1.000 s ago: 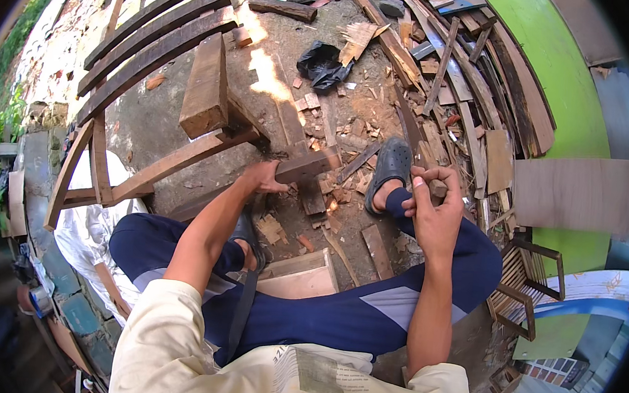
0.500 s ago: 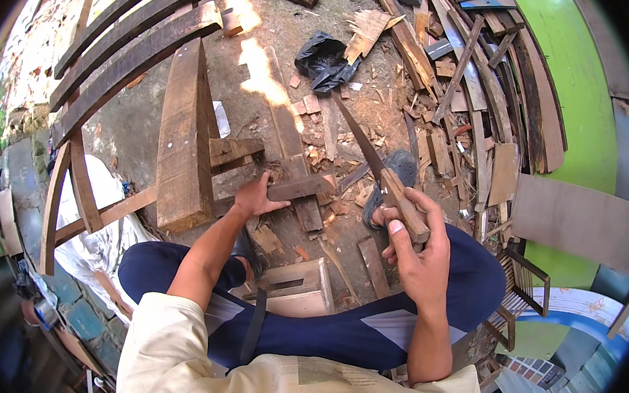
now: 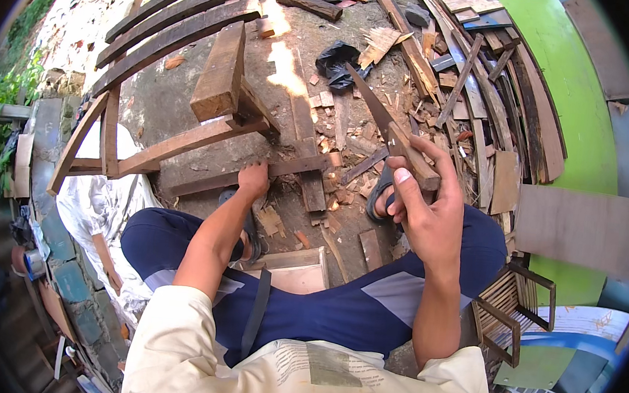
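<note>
My right hand (image 3: 431, 213) is closed round the wooden handle of a handsaw (image 3: 375, 107), its long rusty blade pointing up and away to the left. The saw is held in the air, with its blade apart from the wood. Lower and to the left, my left hand (image 3: 254, 181) grips a dark wooden strip (image 3: 212, 183) from above, its fingers bent over the far edge. The right part of that strip lies across a longer plank (image 3: 304, 140) on the ground.
A slatted wooden frame (image 3: 187, 35) with a thick beam (image 3: 218, 89) stands at the left. Offcuts, chips and a black plastic bag (image 3: 337, 64) litter the ground ahead. Stacked boards (image 3: 513, 116) line the right. A wooden box (image 3: 294, 272) sits between my legs, near a sandal (image 3: 381, 191).
My left hand's thumb has drawn in and its fingers now curl over the strip. The saw has risen slightly. The view has shifted, showing the strip's left end beside the frame.
</note>
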Demonstrator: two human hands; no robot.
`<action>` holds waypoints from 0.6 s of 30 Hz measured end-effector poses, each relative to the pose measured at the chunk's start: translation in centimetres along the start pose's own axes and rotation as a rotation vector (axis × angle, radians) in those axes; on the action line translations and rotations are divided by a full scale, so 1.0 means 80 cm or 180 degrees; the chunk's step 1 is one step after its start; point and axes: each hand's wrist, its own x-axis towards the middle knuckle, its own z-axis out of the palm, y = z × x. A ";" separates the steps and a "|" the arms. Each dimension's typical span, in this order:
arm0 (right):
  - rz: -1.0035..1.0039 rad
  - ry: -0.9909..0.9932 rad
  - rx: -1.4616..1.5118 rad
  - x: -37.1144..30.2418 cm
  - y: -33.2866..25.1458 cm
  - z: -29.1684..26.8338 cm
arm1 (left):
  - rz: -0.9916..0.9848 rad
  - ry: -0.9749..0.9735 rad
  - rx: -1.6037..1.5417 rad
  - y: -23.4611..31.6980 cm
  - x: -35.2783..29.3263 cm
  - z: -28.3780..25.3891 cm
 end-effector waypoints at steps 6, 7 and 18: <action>-0.0198 0.0042 -0.0179 -0.003 -0.014 -0.011 | 0.0366 0.0468 0.0175 0.032 -0.022 -0.010; -0.0265 0.0051 -0.0264 0.000 -0.014 -0.010 | 0.0534 0.0743 0.0055 0.037 -0.025 -0.010; 0.0491 0.0177 -0.0333 0.054 -0.014 0.022 | 0.1334 -0.3492 -0.0536 0.119 -0.170 0.080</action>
